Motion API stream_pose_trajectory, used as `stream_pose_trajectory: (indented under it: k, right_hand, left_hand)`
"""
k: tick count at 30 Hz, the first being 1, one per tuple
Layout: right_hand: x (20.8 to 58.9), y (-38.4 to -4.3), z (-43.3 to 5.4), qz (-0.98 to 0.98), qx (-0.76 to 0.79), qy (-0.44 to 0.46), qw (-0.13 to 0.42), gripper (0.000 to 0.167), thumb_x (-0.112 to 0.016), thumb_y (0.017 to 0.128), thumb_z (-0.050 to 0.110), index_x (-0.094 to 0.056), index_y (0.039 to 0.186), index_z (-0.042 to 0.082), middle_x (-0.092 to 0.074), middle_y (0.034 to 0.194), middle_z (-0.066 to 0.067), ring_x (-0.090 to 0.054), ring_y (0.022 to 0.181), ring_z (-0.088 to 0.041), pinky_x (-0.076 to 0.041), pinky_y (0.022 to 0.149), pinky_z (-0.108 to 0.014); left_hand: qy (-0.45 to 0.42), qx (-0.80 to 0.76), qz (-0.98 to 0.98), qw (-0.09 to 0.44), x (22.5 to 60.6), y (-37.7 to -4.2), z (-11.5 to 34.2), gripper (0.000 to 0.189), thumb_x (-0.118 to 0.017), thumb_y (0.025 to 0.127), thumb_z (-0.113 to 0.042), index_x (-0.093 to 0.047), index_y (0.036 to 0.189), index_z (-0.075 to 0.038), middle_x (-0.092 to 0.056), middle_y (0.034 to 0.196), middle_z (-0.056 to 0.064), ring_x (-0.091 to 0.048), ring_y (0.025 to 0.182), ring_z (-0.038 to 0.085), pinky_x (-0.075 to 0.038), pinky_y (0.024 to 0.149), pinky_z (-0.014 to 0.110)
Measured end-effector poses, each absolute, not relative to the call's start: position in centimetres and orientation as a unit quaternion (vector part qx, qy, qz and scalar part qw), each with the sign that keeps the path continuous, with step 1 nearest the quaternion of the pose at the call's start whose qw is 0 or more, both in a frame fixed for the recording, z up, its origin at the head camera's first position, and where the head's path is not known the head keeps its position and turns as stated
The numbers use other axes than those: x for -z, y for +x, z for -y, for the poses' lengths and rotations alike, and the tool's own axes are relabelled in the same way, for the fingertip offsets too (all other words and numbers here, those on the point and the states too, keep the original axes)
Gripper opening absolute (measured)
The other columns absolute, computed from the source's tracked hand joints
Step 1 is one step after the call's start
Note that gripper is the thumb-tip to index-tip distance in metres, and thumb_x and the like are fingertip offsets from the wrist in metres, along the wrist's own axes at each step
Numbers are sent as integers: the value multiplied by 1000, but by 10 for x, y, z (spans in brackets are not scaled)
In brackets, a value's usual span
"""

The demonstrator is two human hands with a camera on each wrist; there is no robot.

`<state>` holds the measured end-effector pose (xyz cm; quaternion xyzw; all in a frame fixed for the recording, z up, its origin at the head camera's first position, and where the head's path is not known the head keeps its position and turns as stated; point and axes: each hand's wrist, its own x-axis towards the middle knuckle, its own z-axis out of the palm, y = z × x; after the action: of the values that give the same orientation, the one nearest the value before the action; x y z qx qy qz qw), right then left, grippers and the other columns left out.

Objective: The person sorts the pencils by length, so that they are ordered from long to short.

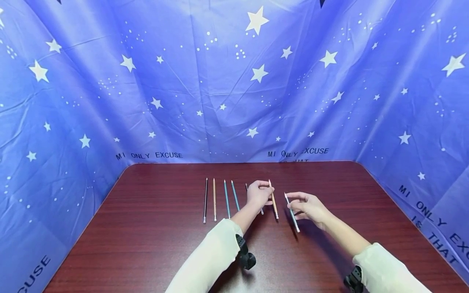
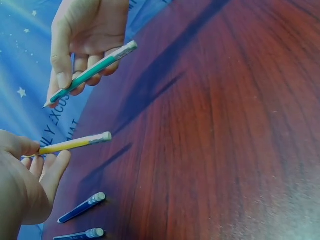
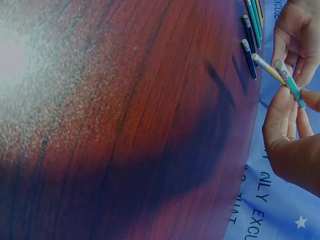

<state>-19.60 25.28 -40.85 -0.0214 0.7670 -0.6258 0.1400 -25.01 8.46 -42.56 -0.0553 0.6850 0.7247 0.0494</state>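
Observation:
My left hand (image 1: 259,194) pinches a yellow pencil (image 1: 274,202) near its sharpened end, the white eraser end pointing back toward me. To its right, my right hand (image 1: 309,208) grips a green pencil (image 2: 95,71) between thumb and fingers, tip forward and eraser toward me. Both pencils are raised off the table, their shadows lying apart from them in the left wrist view. Beneath and beside the left hand lie two dark blue pencils (image 2: 82,207), partly hidden by that hand in the head view.
Further left on the dark red wooden table (image 1: 154,244) lie a black pencil (image 1: 205,201), a yellow one (image 1: 214,199) and two teal pencils (image 1: 226,198), roughly side by side. A blue star-printed cloth (image 1: 205,81) hangs around the table's back and sides.

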Motion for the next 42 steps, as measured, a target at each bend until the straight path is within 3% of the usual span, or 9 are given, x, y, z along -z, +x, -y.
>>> stream_pose_trajectory:
  k: [7, 42]
  right_hand:
    - [412, -196, -254, -765, 628, -15, 144, 55, -57, 84, 6, -38, 133, -10, -65, 81, 5, -59, 70, -9, -56, 61, -23]
    - [413, -199, -252, -762, 632, -5, 141, 55, -59, 83, 6, -40, 133, -9, -65, 80, 4, -59, 69, -9, -56, 61, -23]
  left_hand:
    - [-72, -709, -701, 36, 428, -256, -87, 21, -66, 81, -2, -63, 101, -1, -65, 78, 4, -55, 57, 10, -57, 47, 27]
    - [-85, -634, -768, 12, 449, -278, -88, 21, -70, 79, -4, -62, 98, -2, -66, 75, 7, -59, 55, 10, -54, 43, 22]
